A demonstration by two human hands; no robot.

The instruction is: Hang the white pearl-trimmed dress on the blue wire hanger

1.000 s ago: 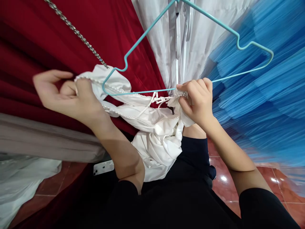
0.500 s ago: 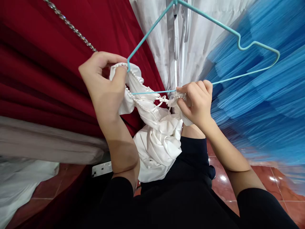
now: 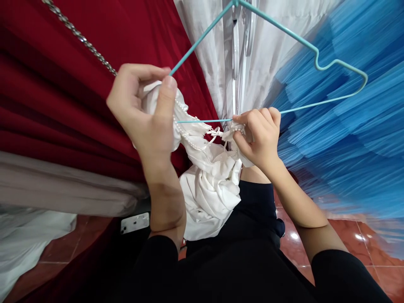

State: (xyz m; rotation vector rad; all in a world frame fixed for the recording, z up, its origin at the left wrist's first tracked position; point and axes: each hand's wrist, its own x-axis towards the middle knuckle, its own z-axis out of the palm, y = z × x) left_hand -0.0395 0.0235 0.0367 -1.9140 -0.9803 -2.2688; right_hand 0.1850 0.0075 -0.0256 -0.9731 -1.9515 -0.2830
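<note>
A light-blue clothes hanger [image 3: 277, 26] spans the upper middle, with its lower bar crossing a bunched white garment [image 3: 210, 189] edged with small pearl beads. My left hand [image 3: 147, 111] is closed at the hanger's left end, thumb and fingers pinching the hanger and the gathered white fabric. Its thumb covers that corner of the hanger. Around the lower bar and another beaded edge of the garment, my right hand [image 3: 260, 134] is closed. Thin white ties dangle between the two hands, and the rest of the garment hangs in folds against my lap.
Dark red fabric [image 3: 151, 38] fills the left, with a jewelled chain [image 3: 85, 42] across it. Blue tulle [image 3: 331, 139] hangs at the right, white cloth [image 3: 268, 54] behind. A phone [image 3: 135, 223] lies by my left elbow, above red floor tiles [image 3: 347, 240].
My left thumb has shifted up and over the hanger's left corner, hiding it and some of the beaded fabric. My right hand keeps its grip almost unmoved.
</note>
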